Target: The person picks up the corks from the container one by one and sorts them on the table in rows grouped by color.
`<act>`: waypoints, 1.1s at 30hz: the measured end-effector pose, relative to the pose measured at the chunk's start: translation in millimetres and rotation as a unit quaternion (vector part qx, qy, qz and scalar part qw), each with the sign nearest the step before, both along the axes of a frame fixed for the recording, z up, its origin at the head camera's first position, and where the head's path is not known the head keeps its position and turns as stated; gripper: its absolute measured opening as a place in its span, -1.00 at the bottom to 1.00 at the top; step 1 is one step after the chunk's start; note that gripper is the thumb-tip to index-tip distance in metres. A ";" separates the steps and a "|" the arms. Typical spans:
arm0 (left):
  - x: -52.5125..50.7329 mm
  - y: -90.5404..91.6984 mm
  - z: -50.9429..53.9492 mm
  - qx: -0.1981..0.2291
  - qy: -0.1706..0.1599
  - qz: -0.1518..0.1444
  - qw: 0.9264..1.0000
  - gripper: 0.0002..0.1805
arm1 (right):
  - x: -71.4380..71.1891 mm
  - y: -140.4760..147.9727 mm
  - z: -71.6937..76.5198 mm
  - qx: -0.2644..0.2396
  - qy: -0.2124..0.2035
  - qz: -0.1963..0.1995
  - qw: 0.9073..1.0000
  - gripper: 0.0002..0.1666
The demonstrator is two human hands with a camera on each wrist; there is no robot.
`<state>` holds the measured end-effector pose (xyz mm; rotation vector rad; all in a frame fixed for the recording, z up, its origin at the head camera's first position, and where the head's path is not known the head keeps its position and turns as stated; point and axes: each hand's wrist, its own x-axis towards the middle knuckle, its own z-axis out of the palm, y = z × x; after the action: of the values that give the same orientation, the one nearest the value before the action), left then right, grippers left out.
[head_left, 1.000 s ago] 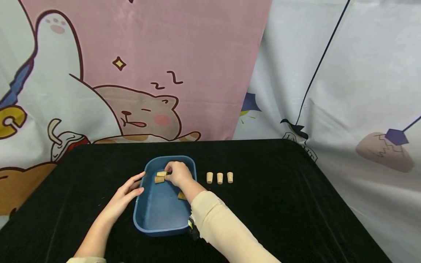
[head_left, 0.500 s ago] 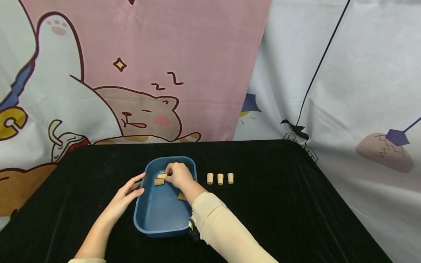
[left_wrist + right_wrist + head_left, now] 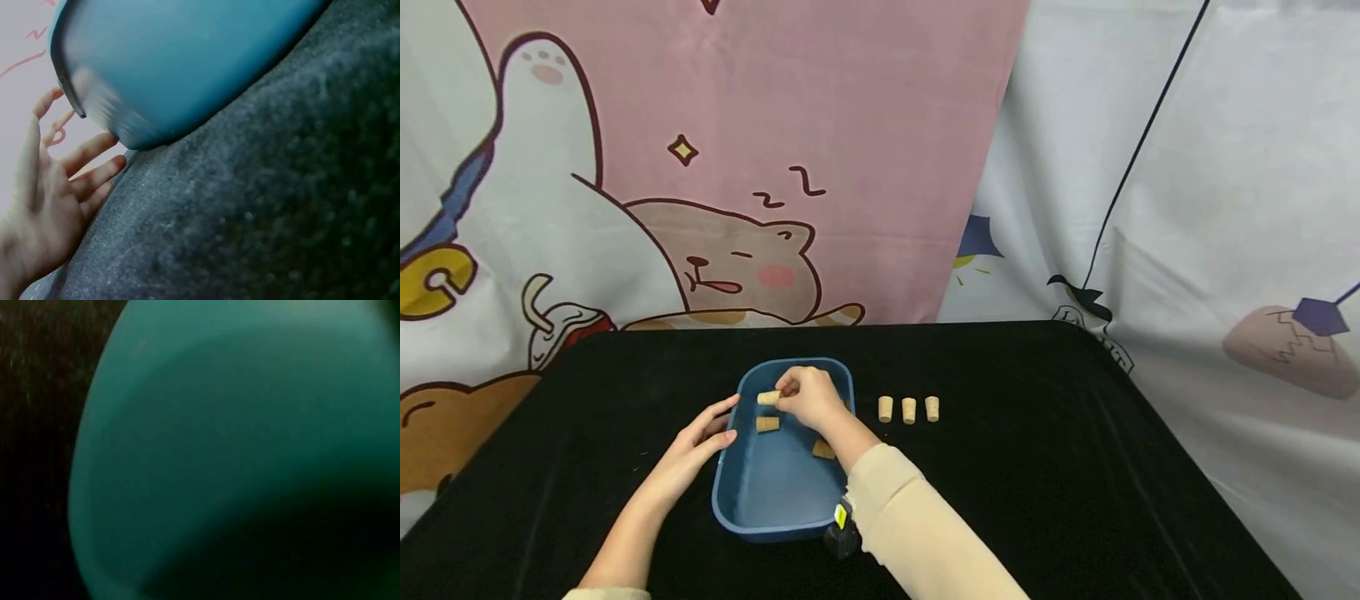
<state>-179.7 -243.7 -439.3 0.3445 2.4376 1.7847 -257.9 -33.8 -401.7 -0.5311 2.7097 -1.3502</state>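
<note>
A blue rectangular tray (image 3: 775,492) lies on the black cloth. My right hand (image 3: 811,398) reaches into its far end and pinches a cork stopper (image 3: 767,398) between thumb and fingers. Nearer in the tray lies a darker cork (image 3: 767,424), and another cork (image 3: 823,450) rests below my right wrist, partly covered. At the tray's left side, the fairly straight fingers of my left hand (image 3: 688,454) touch the rim. The left wrist view shows this hand (image 3: 50,200) spread against the tray's outer wall (image 3: 187,69). In the right wrist view only the blurred tray (image 3: 206,412) appears.
To the tray's right, three pale corks (image 3: 909,410) stand in a row on the black cloth (image 3: 1037,483). A black device (image 3: 842,533) is worn at my right wrist, by the tray's near right corner. A patterned curtain (image 3: 887,167) hangs behind the table.
The pinched cork has come apart from the darker cork, which now lies nearer me in the tray. My left hand keeps its place at the rim. The head view has shifted slightly.
</note>
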 end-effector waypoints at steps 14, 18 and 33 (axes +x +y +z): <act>-0.8 -0.6 -2.0 0.000 -0.008 0.002 1.000 -0.40 | 15.6 15.3 14.6 -0.109 0.037 0.020 0.993 -0.80; -0.7 -1.5 -2.1 -0.004 -0.011 0.006 1.000 -0.39 | 22.2 24.3 17.4 -0.135 0.057 0.033 0.989 -0.76; -0.4 -1.0 -0.9 0.004 -0.008 0.006 1.000 -0.39 | 45.2 73.4 41.5 -0.183 0.087 0.032 0.979 -0.72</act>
<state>-180.1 -244.7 -440.2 0.3145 2.4280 1.7942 -212.7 39.7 -360.2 -0.7889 2.5491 -1.8796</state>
